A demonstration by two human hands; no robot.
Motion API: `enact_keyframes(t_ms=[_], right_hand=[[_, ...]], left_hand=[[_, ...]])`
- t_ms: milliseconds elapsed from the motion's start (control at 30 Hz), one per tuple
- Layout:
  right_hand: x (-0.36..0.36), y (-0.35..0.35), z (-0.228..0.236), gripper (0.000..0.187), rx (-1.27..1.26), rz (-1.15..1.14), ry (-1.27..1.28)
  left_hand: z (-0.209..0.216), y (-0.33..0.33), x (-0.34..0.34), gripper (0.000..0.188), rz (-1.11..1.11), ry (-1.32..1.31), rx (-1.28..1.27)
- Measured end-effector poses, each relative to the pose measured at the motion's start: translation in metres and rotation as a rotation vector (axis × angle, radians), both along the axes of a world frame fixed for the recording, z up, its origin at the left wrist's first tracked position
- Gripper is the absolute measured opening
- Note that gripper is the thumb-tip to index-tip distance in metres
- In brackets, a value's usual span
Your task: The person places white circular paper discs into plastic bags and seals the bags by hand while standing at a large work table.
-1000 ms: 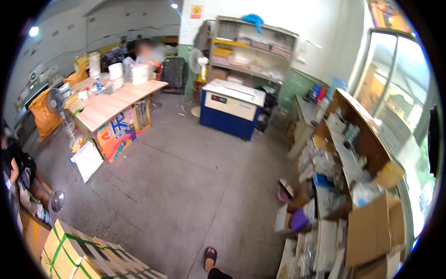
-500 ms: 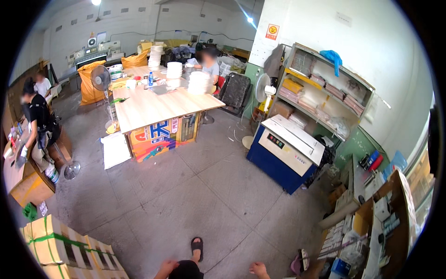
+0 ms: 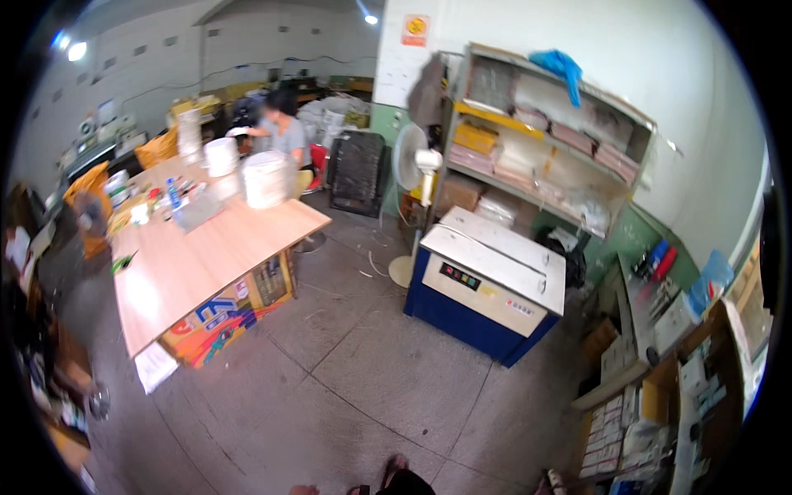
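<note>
Only a small part of my left hand shows at the lower edge, beside my dark-clad leg. Its fingers are too cut off to read, and nothing in it can be made out. My right hand is out of the picture. My sandalled foot is on the grey floor. Ahead to the right stands a blue and cream strapping machine with a flat top and a small button panel. A wood-topped table is ahead to the left, well away from my hands.
Stacks of round white pieces stand on the table, where a person sits at the far side. A white fan stands beside loaded metal shelves. Along the right are a bench and a cabinet of small boxes.
My view has swung right and moved forward. The table has shifted left, and the strapping machine appears closer. My right hand has left the picture; the left shows less.
</note>
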State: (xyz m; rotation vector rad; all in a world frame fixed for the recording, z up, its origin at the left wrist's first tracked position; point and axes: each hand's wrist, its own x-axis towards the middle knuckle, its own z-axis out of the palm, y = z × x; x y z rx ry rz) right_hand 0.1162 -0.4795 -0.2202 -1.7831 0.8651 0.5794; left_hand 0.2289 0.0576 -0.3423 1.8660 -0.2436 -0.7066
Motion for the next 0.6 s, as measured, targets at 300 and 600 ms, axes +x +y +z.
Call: enact_keyframes(t_ms=[300, 600], right_hand=[[0.201, -0.112, 0.019, 0.035, 0.168, 0.17, 0.265], [0.461, -0.187, 0.068, 0.041, 0.312, 0.405, 0.606]], left_hand=[[0.017, -0.134, 0.305, 0.041, 0.524, 0.63, -0.109], [0.038, -0.254, 0.477, 0.03, 0.097, 0.393, 0.093]])
